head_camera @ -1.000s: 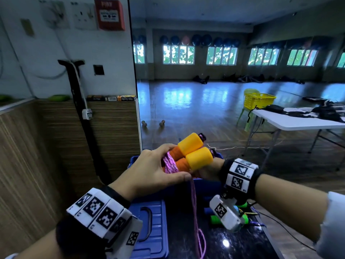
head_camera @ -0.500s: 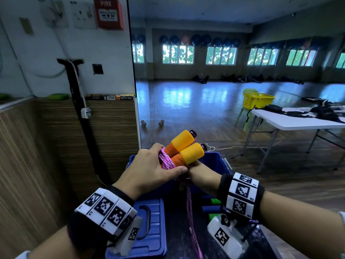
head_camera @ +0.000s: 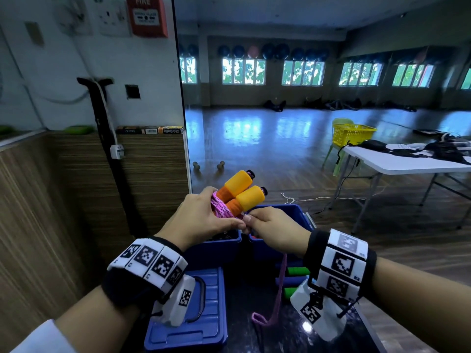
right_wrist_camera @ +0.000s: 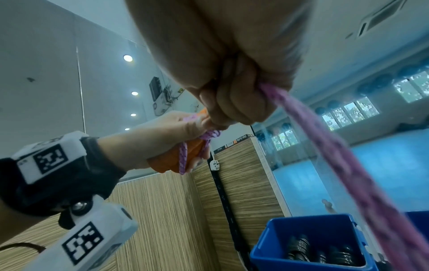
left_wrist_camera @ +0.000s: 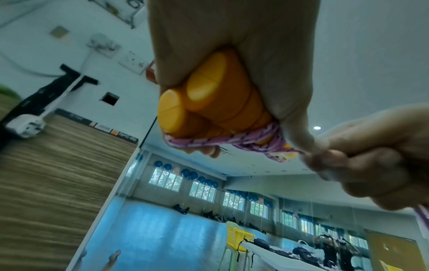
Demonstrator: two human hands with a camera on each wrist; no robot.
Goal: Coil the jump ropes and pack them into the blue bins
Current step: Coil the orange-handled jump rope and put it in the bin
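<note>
My left hand point(head_camera: 201, 220) grips the two orange-and-yellow jump rope handles point(head_camera: 242, 193) side by side, held up above the blue bins, with several turns of pink rope point(head_camera: 221, 207) wound round their orange ends. In the left wrist view the handles point(left_wrist_camera: 209, 102) fill the palm, with the rope turns point(left_wrist_camera: 223, 143) round them. My right hand point(head_camera: 272, 230) pinches the pink rope just right of the handles; its fingers point(right_wrist_camera: 232, 108) curl round the rope point(right_wrist_camera: 336, 159). The loose end point(head_camera: 277, 296) hangs down to the dark tabletop.
Two open blue bins point(head_camera: 280, 212) stand just below my hands; the left bin point(right_wrist_camera: 308, 242) holds dark coiled items. A blue lid point(head_camera: 193, 324) lies at the near left. Green and blue handles point(head_camera: 293, 278) lie on the dark table. A wood-panelled wall point(head_camera: 76, 200) is at the left.
My right hand came out from behind the handles to their near right side and now pinches the rope by my left thumb. The hanging tail is shorter.
</note>
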